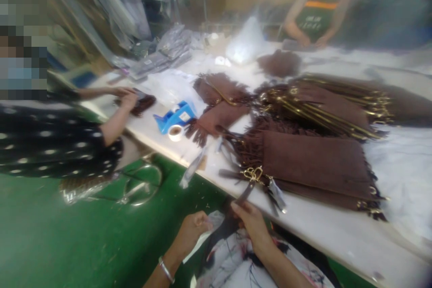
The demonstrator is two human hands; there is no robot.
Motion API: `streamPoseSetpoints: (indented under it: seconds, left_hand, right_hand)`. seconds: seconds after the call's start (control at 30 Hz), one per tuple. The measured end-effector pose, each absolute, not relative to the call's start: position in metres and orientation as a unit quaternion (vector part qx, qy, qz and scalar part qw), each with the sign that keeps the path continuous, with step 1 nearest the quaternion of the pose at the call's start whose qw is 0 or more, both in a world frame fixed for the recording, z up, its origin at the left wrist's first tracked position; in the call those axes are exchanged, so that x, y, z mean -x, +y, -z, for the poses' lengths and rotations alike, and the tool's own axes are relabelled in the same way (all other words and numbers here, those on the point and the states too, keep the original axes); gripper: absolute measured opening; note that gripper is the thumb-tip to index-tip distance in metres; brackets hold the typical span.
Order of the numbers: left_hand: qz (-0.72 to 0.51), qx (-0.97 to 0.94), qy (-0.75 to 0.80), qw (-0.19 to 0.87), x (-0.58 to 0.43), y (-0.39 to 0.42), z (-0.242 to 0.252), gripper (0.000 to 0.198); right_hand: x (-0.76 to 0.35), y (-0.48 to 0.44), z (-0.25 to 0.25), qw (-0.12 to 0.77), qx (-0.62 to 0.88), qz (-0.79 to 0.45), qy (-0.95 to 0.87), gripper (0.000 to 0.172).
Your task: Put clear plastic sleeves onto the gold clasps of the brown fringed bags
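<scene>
My left hand (194, 233), with a bracelet at the wrist, pinches a thin whitish wrapper (216, 221) just off the table's front edge. Close to its right, my right hand (251, 220) is closed on a dark brown strap (245, 194). The strap reaches up to gold-coloured clasps (253, 174) at the table edge. Beyond them lies a stack of brown fringed bags (313, 162). A small wrapped piece (277, 195) rests beside the clasps. What lies between my two hands is blurred.
A blue tape dispenser (177, 117) and a tape roll (175, 132) stand near the table edge (158, 144). More fringed pieces (222, 117) lie behind. At the left a person in dotted clothing (50, 139) handles a dark item; another person (313, 18) works across the table.
</scene>
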State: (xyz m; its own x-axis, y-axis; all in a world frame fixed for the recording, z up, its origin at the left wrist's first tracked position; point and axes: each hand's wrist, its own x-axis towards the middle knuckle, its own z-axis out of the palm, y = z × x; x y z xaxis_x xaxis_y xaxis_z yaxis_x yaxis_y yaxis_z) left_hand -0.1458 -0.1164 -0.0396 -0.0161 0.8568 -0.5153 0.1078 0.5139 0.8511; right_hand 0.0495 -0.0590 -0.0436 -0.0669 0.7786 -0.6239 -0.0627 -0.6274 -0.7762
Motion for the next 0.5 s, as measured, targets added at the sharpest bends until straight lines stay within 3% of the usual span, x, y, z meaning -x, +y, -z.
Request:
streamPoseSetpoints:
  seconds: [0.5]
  left_hand:
    - [-0.308, -0.416, 0.603, 0.607, 0.144, -0.123, 0.047, 0.014]
  right_hand:
    - [-0.044, -0.059, 0.023, 0.356, 0.569, -0.685, -0.283, 0.044]
